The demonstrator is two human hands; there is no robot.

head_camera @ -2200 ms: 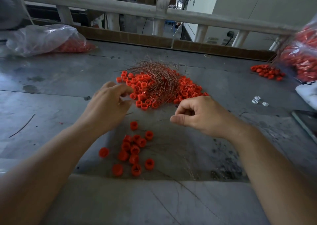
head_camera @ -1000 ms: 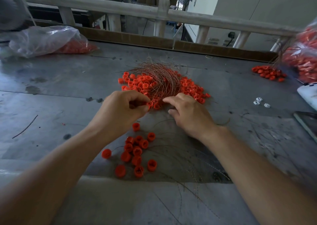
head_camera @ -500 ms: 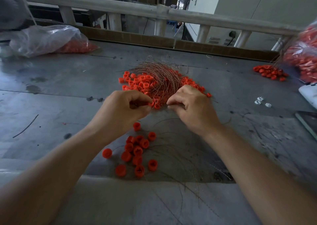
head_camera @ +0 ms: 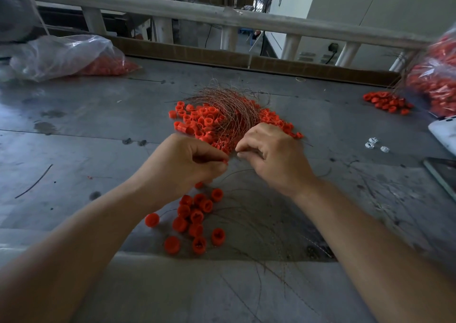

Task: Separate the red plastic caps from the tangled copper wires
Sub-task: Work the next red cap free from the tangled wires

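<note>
Mid-separation: left hand (head_camera: pixel 182 167) pinched one small red plastic cap (head_camera: pixel 225 161) at the near edge of the tangled copper wire bundle (head_camera: pixel 229 110), right hand (head_camera: pixel 274 157) pinched apparently its strand; next move probably needed a steady opposing pull.

Caps (head_camera: pixel 197 123): bright orange-red, plain.
Wires (head_camera: pixel 229 108): copper-brown with a metallic sheen.
Counter (head_camera: pixel 86 115): dull grey, blotched with dark stains.
Bag (head_camera: pixel 61 54): clear film, red showing through.
Small pieces (head_camera: pixel 372 144): white.
Railing (head_camera: pixel 172 9): off-white.
Cardboard strip (head_camera: pixel 197 54): brown.
</note>
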